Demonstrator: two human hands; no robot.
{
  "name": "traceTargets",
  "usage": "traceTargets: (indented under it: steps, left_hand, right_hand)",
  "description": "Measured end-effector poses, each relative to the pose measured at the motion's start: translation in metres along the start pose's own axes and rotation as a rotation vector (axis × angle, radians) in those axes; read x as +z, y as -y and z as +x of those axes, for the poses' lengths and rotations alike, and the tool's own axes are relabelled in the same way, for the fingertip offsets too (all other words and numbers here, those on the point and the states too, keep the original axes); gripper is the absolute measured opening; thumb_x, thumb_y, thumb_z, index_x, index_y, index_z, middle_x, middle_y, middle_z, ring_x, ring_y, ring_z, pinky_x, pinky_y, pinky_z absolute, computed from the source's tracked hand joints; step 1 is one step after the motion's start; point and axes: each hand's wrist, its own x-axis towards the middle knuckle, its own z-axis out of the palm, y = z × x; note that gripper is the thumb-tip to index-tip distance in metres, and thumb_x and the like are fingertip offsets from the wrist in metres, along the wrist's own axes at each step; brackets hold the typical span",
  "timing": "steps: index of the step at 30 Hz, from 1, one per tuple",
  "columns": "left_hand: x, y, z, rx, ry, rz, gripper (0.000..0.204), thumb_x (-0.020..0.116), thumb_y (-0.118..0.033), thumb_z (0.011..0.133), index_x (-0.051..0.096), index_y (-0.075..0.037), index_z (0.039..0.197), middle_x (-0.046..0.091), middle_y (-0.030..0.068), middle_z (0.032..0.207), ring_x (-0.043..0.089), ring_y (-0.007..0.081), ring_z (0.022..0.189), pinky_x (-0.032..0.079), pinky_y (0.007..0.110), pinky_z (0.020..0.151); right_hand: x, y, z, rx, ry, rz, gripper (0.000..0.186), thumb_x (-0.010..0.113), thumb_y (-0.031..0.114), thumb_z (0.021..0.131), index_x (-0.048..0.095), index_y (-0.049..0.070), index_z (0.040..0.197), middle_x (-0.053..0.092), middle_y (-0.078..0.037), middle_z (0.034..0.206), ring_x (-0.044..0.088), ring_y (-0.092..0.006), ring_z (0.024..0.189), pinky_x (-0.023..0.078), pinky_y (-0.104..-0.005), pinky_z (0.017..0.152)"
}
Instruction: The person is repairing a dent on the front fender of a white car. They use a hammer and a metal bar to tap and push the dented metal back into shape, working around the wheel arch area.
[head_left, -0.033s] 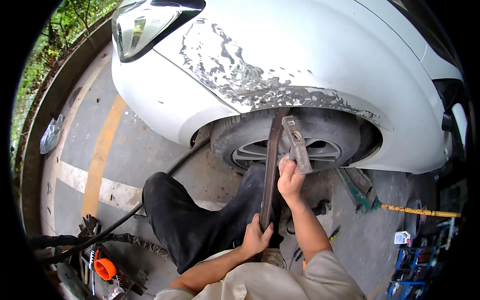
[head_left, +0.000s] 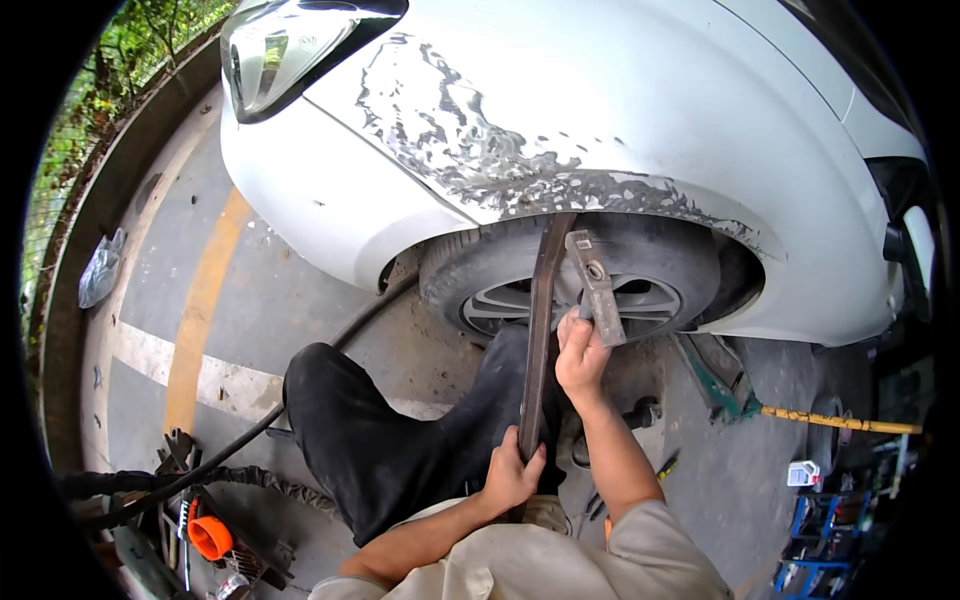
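One dark bar (head_left: pixel 541 325) tight in left hand (head_left: pixel 512 477), worn grey hammer (head_left: pixel 602 305) tight in right hand (head_left: pixel 581 362)

The left grip (head_left: pixel 512 474) holds a metal bar (head_left: pixel 539 340); the right grip (head_left: pixel 583 360), a hammer (head_left: pixel 601 298) beside it.

Car (head_left: pixel 690 110): bright under soft light, white paint nearly washed out on my feed.
Headlight (head_left: pixel 275 65): I catch pale glare on its clear cover.
Wheel (head_left: pixel 655 262): dimmer, shaded beneath the arch.
Hammer (head_left: pixel 602 300): crisp to my eye.
Floor (head_left: pixel 275 265): diffuse grey light, darkening toward the far right.
Wall (head_left: pixel 105 190): fisheye-bowed.
Picture rim: black surround; details there look soft to me.
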Motion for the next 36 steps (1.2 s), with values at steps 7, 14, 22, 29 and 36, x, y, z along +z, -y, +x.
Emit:
traceTargets:
  steps: [7,14,22,29,36]
  left_hand:
    - [0.004,0.004,0.0,0.06,-0.029,-0.018,0.024,0.062,-0.014,0.087,0.044,0.001,0.091,0.052,0.0067,0.051,0.054,0.0162,0.043,0.04,0.031,0.041]
    - [0.003,0.011,0.023,-0.002,0.043,-0.103,0.019,0.058,-0.01,0.089,0.041,-0.001,0.089,0.053,0.0049,0.05,0.052,0.0141,0.038,0.039,0.029,0.036]
    - [0.007,0.018,0.025,-0.052,0.026,-0.002,0.022,0.059,-0.011,0.087,0.04,0.001,0.088,0.056,0.0086,0.05,0.058,0.0185,0.04,0.044,0.031,0.037]
    - [0.005,0.028,0.027,-0.03,0.028,0.017,0.033,0.061,-0.015,0.085,0.042,0.009,0.097,0.056,0.0157,0.05,0.061,0.0279,0.043,0.046,0.037,0.042]
    - [0.002,0.011,0.026,-0.111,0.062,-0.033,0.028,0.061,-0.014,0.085,0.041,0.005,0.092,0.056,0.0153,0.05,0.06,0.0288,0.043,0.044,0.038,0.041]
  right_hand:
    - [-0.008,0.002,-0.001,0.096,-0.02,0.075,0.031,0.046,0.022,0.098,0.053,-0.002,0.08,0.048,-0.002,0.062,0.047,-0.0126,0.054,0.037,-0.027,0.049]
    - [-0.026,0.005,0.005,-0.038,-0.02,-0.092,0.024,0.049,0.015,0.094,0.053,-0.003,0.08,0.054,-0.011,0.065,0.056,-0.0226,0.053,0.042,-0.0329,0.048]
    - [-0.021,0.022,0.018,-0.197,-0.041,-0.316,0.018,0.044,0.012,0.091,0.05,-0.001,0.081,0.052,-0.014,0.07,0.053,-0.0295,0.057,0.043,-0.0337,0.049]
    - [-0.012,0.013,0.03,-0.307,-0.128,-0.551,0.031,0.033,0.025,0.1,0.037,0.004,0.077,0.038,-0.003,0.059,0.038,-0.0138,0.05,0.035,-0.0264,0.046]
    - [-0.015,0.008,0.031,-0.216,-0.138,-0.593,0.03,0.033,0.023,0.1,0.035,0.006,0.075,0.039,-0.004,0.064,0.038,-0.0157,0.055,0.033,-0.027,0.051]
